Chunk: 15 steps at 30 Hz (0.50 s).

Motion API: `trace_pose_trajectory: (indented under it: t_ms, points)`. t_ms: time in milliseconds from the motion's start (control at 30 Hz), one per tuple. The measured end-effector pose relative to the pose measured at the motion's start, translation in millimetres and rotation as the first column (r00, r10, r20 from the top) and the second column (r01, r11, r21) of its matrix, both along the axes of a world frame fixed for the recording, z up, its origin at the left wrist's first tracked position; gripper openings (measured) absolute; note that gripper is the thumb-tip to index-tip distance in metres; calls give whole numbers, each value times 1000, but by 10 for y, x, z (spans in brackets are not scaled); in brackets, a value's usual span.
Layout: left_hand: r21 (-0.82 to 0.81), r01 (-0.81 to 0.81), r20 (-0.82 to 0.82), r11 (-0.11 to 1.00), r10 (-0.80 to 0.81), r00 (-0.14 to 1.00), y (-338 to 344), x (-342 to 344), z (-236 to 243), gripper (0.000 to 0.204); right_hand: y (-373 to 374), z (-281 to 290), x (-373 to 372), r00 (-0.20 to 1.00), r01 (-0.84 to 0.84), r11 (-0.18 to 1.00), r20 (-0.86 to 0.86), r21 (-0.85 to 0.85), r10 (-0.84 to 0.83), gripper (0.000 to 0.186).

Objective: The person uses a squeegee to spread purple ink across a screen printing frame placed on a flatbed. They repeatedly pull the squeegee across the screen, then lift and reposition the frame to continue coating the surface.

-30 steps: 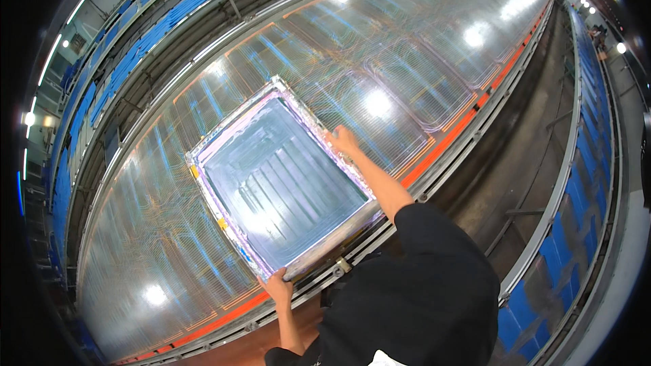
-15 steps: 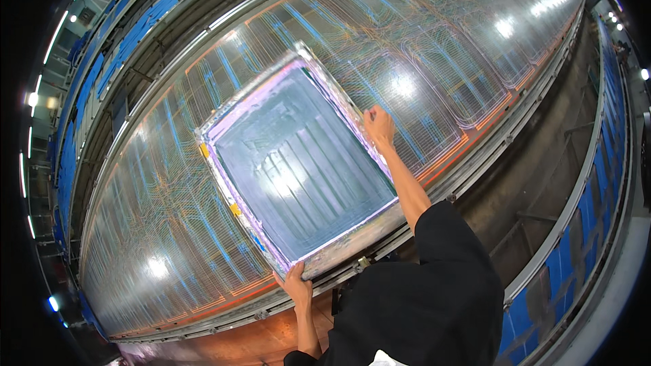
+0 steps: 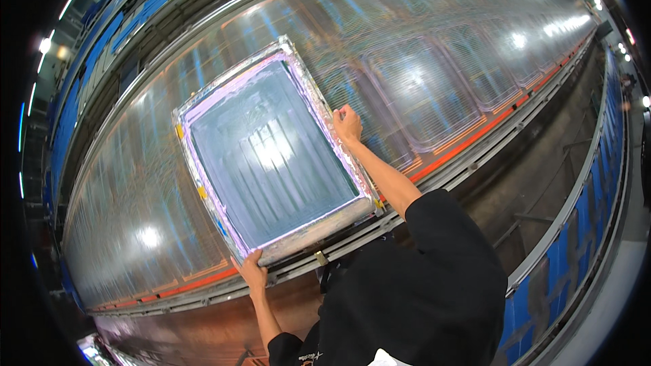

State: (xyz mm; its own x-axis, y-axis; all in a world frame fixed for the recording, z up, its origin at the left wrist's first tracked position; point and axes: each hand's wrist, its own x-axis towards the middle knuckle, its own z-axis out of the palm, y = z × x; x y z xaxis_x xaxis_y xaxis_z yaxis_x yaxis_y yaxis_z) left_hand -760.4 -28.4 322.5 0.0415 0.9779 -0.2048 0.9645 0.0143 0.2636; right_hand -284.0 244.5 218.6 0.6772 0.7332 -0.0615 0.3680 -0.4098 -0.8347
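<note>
A rectangular screen frame (image 3: 274,208) with a crusted pale rim, lilac streaks and a grey-blue mesh lies over the long shiny line-patterned table (image 3: 149,183), its near end at the table's edge. My left hand (image 3: 252,270) grips the frame at the near-left corner, thumb on top and some fingers hidden. My right hand (image 3: 346,122) has its fingers curled on the right side bar, about halfway along. Whether the frame rests flat or is slightly raised, I cannot tell.
A metal rail (image 3: 461,166) with fittings runs along the near table edge. Railed racks with blue panels stand beyond the far side (image 3: 108,47) and to the right (image 3: 553,298). A copper-coloured surface (image 3: 190,335) lies below the near edge. A small, indistinct figure appears far right.
My view has shifted. The frame went right half a second ago and is now back leftward and higher in view than one second ago. Both hands stay on it, the right one still curled.
</note>
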Motion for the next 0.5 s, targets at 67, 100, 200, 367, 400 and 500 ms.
trace_pose_trajectory:
  t_ms: [67, 100, 200, 367, 400, 500]
  points:
    - [-6, 4, -7, 1000, -4, 1000, -12, -5, 74, 55, 3, -84, 3, 1000, -25, 1000, -15, 9, 25, 30]
    - [-13, 16, 1, 1000, -16, 1000, -12, 19, 93, 55, -28, -119, 16, 1000, -29, 1000, -10, 12, 29, 29]
    - [21, 7, -7, 1000, -7, 1000, 16, 114, 87, 54, 10, -194, 45, 999, -36, 999, 21, 21, 36, 29]
    - [46, 24, -4, 999, -24, 1000, -61, 51, 87, 52, -50, -242, 57, 982, -155, 982, 91, -108, 165, 30]
    - [28, 16, -8, 999, -16, 1000, -13, 111, 191, 51, 8, -227, 113, 966, -217, 962, 102, -166, 236, 30]
    - [36, 56, 23, 998, -57, 998, -32, 27, 136, 50, 8, -239, 120, 918, -346, 903, 105, -254, 381, 32]
